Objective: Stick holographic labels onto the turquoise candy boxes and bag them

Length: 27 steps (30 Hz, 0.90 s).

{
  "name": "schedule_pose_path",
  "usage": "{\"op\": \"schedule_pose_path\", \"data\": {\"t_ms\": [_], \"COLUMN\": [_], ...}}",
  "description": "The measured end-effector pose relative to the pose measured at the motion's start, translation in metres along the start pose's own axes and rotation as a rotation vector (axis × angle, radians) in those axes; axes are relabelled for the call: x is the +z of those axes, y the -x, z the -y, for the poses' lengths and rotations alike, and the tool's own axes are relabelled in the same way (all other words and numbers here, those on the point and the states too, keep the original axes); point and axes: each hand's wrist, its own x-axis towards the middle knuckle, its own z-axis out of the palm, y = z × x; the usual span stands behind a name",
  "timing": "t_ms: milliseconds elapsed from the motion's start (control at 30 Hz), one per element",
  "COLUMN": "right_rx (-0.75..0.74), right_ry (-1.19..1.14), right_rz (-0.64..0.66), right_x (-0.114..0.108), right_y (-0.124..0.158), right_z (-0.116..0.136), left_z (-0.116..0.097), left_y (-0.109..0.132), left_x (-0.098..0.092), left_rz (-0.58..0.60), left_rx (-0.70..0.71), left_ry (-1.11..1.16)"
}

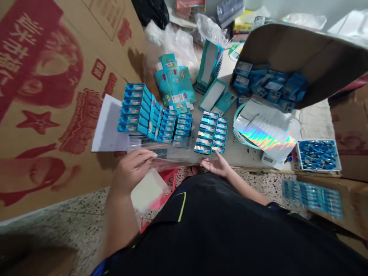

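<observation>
Two hands on a clear plastic sheet (pixel 172 155), held low over the near edge of the bench (pixel 238 157): left hand (pixel 132 168) with fingers (pixel 148 154) clenched on the sheet's end, right hand (pixel 215 165) open, fingers spread at the far end. Risk: loose film edge catching the stacked blue boxes (pixel 209 132) just ahead, a careless sweep toppling rows. Little open room — only a narrow bench strip before the drop to the speckled floor (pixel 258 188), holographic sheet (pixel 266 132) and tilted carton (pixel 299 57) crowding the right.
</observation>
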Motion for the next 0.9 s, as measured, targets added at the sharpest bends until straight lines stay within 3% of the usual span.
{"op": "schedule_pose_path", "data": {"t_ms": [67, 167, 300, 400, 533, 633, 900], "right_rx": [-0.012, -0.177, -0.290, -0.270, -0.214, -0.253, -0.321], "right_ry": [-0.105, -0.196, -0.239, -0.195, -0.147, -0.161, -0.061], "right_rz": [0.094, 0.199, 0.182, 0.144, 0.152, 0.155, 0.193], "right_x": [0.009, 0.024, 0.032, 0.019, -0.019, -0.041, -0.057], "right_y": [-0.023, -0.049, -0.055, -0.035, 0.006, 0.026, 0.060], "right_z": [-0.011, -0.017, -0.016, -0.014, -0.015, -0.016, 0.017], "left_z": [0.003, 0.005, 0.006, 0.007, 0.006, 0.004, -0.017], "left_y": [-0.002, -0.001, 0.002, 0.005, 0.006, 0.001, -0.018], "left_x": [-0.004, -0.008, -0.011, -0.012, -0.009, -0.001, 0.030], "left_rz": [0.020, 0.033, 0.029, -0.011, -0.081, -0.135, -0.106], "left_rx": [-0.004, 0.010, 0.010, 0.013, 0.014, -0.006, -0.088], "left_ry": [0.016, 0.021, -0.012, -0.030, -0.041, -0.021, 0.012]}}
